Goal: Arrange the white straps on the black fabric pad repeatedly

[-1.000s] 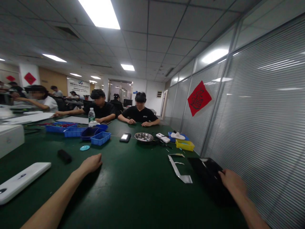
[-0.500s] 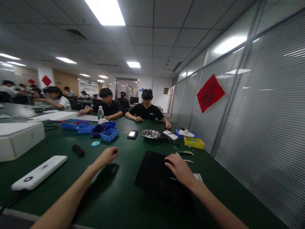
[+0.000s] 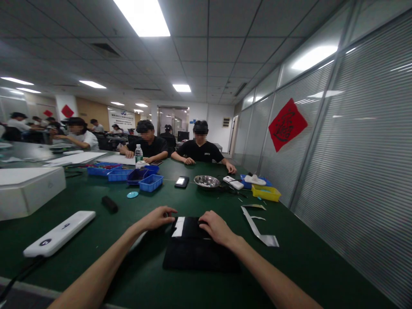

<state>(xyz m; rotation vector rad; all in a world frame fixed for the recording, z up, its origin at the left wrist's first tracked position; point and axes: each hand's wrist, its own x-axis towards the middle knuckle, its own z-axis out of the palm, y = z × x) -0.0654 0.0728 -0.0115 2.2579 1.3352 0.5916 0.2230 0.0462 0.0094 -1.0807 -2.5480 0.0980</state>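
A flat black sheet [image 3: 201,255] lies on the green table in front of me, with a white strip [image 3: 178,226] near its upper left corner. My left hand [image 3: 160,218] is beside that corner, its thumb and fingers apart and nothing seen between them. On the upper part of the sheet rests my right hand [image 3: 216,226], fingers bent; what its fingertips hold, if anything, is hidden.
Right of the sheet lie silvery strips [image 3: 257,229]. Farther back are a metal bowl [image 3: 207,182], a yellow tray [image 3: 266,193], blue trays [image 3: 151,183] and a phone [image 3: 182,182]. A white device [image 3: 60,234] and black cylinder [image 3: 110,204] are at left. People sit opposite.
The black sheet has moved left and turned straighter, with my right hand on it. My left hand has moved slightly right and down to its corner. The white strip and more of the silvery strips now show.
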